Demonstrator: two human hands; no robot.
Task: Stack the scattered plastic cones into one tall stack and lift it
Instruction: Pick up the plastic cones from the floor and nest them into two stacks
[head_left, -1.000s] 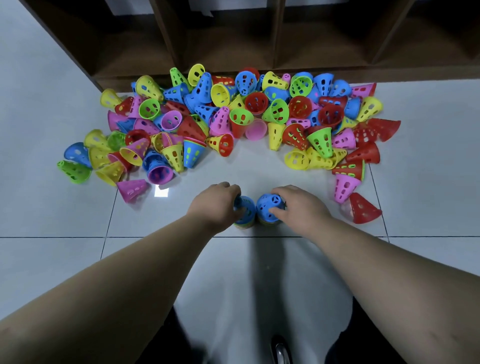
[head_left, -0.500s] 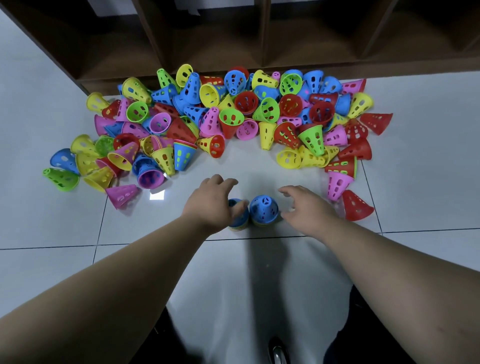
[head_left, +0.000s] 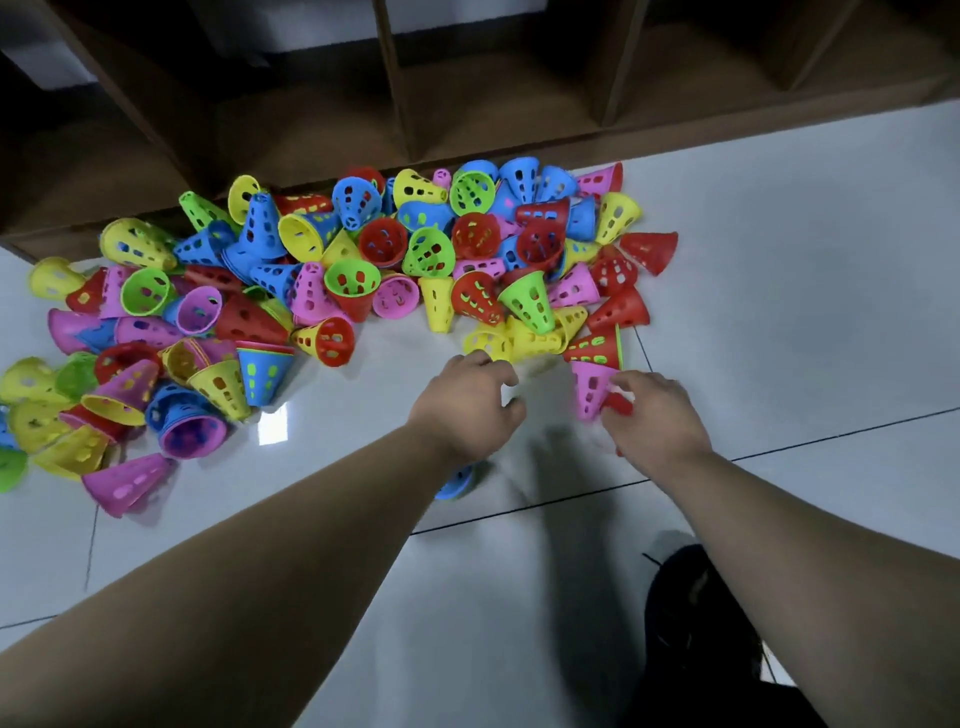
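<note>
While the left hand (head_left: 467, 408) hovers curled and empty, the pink cone (head_left: 589, 387) at ten o'clock of the right hand (head_left: 657, 423), hold unclear, should be pinched by its rim.

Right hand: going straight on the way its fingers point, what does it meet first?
Probably the pink cone just ahead of the right hand, with a red cone peeking out under its fingers. Motion blur hides whether they touch.

No legible text, label, brand, number or sign is found on the plastic cones (head_left: 353, 280), floor tiles (head_left: 779, 312) or wooden shelving (head_left: 395, 78).
</note>
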